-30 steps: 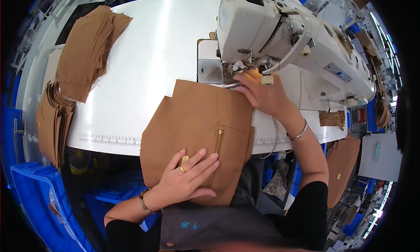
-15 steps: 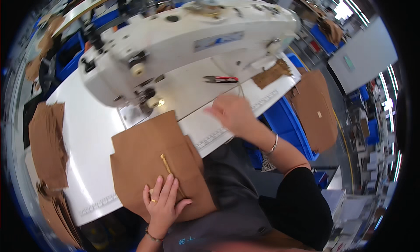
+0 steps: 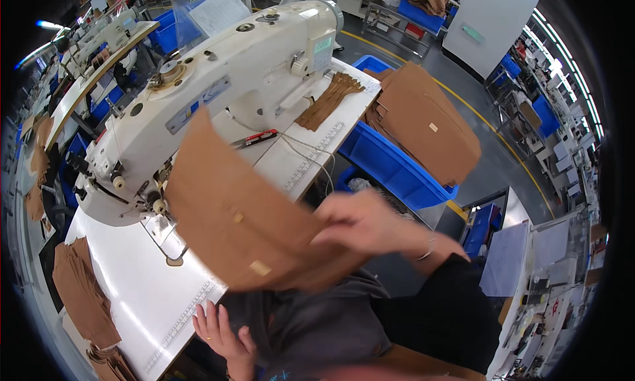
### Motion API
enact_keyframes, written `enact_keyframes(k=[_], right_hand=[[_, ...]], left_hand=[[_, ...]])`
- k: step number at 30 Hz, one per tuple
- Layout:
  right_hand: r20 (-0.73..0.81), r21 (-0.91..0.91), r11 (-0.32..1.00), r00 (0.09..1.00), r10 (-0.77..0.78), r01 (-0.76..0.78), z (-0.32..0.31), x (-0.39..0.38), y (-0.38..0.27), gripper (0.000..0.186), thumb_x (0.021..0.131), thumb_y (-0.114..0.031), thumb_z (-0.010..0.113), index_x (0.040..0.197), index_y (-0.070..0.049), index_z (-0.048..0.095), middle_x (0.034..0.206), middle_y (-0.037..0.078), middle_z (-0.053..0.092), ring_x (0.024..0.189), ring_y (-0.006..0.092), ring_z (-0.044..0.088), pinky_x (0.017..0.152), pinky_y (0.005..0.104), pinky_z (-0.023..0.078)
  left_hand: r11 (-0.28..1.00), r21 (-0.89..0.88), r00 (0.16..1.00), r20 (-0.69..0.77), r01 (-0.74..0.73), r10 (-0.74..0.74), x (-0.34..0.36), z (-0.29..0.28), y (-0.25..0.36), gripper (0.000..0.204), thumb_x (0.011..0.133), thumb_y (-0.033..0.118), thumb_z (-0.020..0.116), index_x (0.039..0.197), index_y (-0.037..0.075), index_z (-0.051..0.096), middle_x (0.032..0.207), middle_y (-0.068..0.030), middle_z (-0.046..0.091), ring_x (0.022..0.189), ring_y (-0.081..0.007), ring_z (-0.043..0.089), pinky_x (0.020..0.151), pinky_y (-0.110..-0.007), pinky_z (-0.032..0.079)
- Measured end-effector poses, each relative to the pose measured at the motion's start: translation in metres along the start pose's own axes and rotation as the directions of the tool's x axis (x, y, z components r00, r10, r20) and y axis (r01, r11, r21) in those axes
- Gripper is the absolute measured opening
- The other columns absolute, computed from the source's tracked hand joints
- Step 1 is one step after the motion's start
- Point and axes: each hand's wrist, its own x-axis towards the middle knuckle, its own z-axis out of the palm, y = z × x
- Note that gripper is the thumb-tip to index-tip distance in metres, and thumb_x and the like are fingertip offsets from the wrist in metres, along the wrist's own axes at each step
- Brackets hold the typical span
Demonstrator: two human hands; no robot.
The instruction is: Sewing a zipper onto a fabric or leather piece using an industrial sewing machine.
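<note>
Brown fabric panel (image 3: pixel 231 215)'s coming up from under the left hand (image 3: pixel 226 340), right hand (image 3: pixel 370 222) pinching its edge, holding it in front of the sewing machine (image 3: pixel 258 57). Left fingers are hanging loosely spread near the table (image 3: pixel 135 292).

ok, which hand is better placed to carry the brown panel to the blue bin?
Likely the right hand: it grips the panel and is nearer the bin. The left hand is open, apart from the panel and farther from the bin.
</note>
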Motion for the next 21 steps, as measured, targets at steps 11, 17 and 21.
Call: enact_keyframes(k=[11, 17, 21], right_hand=[[-0.761, -0.548, 0.368, 0.63, 0.153, -0.751, -0.42, -0.082, 0.141, 0.044, 0.095, -0.026, 0.076, 0.129, 0.0, 0.066, 0.106, 0.007, 0.07, 0.095, 0.0171, 0.064, 0.089, 0.0306, 0.052], [-0.648, -0.697, 0.581, 0.716, -0.26, -0.42, -0.264, 0.017, 0.188, 0.023, 0.099, -0.017, 0.069, 0.115, 0.0, 0.07, 0.099, 0.012, 0.069, 0.088, 0.0226, 0.066, 0.082, 0.0344, 0.054], [-0.308, -0.607, 0.762, 0.817, -0.488, 0.226, -0.056, 0.114, 0.106, 0.01, 0.093, 0.0, 0.071, 0.103, 0.001, 0.071, 0.097, 0.013, 0.068, 0.082, 0.0238, 0.065, 0.072, 0.0325, 0.053]], left_hand=[[0.984, 0.063, 0.985, -0.044, 0.169, -0.167, 0.023, -0.014, -0.021, 0.051, 0.102, 0.031, 0.063, 0.143, 0.001, 0.057, 0.153, -0.0221, 0.053, 0.145, -0.0465, 0.044, 0.119, -0.06, 0.029], [0.953, 0.091, 0.957, -0.013, 0.29, -0.29, 0.036, -0.029, -0.033, 0.059, 0.091, 0.016, 0.073, 0.146, 0.003, 0.055, 0.156, -0.0182, 0.051, 0.148, -0.0425, 0.041, 0.12, -0.057, 0.03], [0.931, 0.076, 0.933, 0.035, 0.356, -0.359, 0.047, -0.028, -0.044, 0.06, 0.089, 0.016, 0.076, 0.144, 0.004, 0.056, 0.155, -0.0163, 0.052, 0.147, -0.0402, 0.043, 0.119, -0.057, 0.03]])
